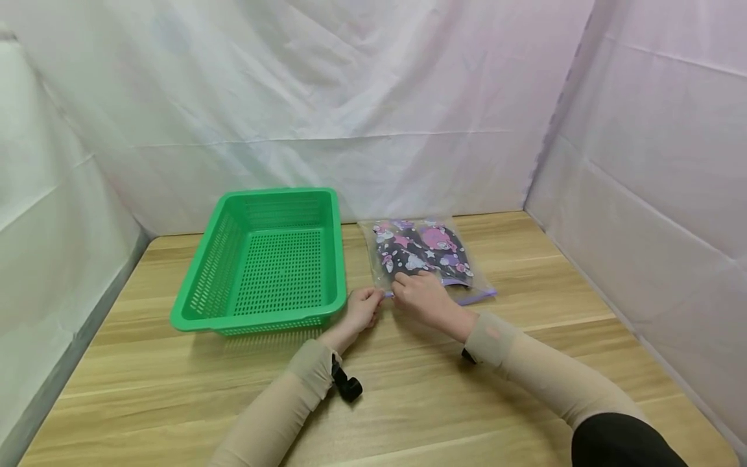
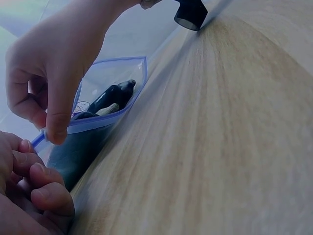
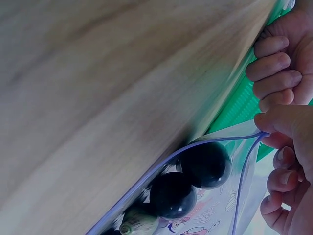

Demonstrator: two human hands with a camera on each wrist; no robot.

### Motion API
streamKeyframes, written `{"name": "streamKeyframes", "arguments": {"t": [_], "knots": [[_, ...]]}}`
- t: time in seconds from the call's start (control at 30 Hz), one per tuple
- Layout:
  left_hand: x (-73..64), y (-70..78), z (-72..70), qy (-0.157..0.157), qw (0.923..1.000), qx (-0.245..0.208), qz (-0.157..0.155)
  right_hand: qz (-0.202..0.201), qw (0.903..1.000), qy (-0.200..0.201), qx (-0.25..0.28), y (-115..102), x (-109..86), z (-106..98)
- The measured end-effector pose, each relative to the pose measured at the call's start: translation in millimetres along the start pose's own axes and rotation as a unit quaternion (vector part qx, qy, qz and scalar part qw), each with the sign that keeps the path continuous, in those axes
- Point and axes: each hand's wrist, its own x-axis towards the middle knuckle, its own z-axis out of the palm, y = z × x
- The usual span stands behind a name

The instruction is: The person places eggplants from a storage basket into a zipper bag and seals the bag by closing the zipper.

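A clear zip bag [image 1: 480, 280] with a purple closure strip lies flat on the table, showing a dark panel of pink and white cartoon prints. Inside it are several dark, glossy eggplants [image 3: 205, 164], one with a pale green stem end. The left hand [image 1: 362, 308] grips the closure's left corner, fingers curled. Close beside it, the right hand [image 1: 425, 297] pinches the strip between thumb and forefinger; a small pale piece shows at its fingertips in the left wrist view. To the right of that pinch, the bag's mouth [image 2: 105, 117] gapes.
A green plastic basket [image 1: 257, 322] with perforated walls stands left of the bag, its near right corner close to the left hand. White cloth [image 1: 350, 97] hangs behind and at both sides of the wooden table [image 1: 408, 402].
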Motion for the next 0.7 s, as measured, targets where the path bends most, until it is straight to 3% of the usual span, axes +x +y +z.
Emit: {"name": "streamKeyframes", "arguments": {"t": [0.1, 0.33, 0.4, 0.5, 0.7], "knots": [[0.4, -2.3, -0.8, -0.005, 1.0, 0.002, 0.004, -0.001, 1.0, -0.002, 0.004, 0, -1.0, 0], [-26.0, 30.2, 3.2, -0.011, 0.9999, 0.007, 0.01, -0.003, 1.0, -0.003, 0.004, 0, -1.9, 1], [-26.0, 31.3, 3.5, -0.01, 0.9999, 0.01, 0.006, -0.003, 1.0, -0.003, 0.005, 1, -2.4, 2], [-22.4, 28.8, 2.9, -0.009, 0.9998, 0.016, 0.005, -0.003, 1.0, -0.001, 0.008, 2, -3.0, 4], [-3.9, 5.4, 0.0, -0.003, 0.9999, 0.016, 0.007, -0.005, 0.9999, 0.007, 0.012, 4, -3.8, 5]]}}
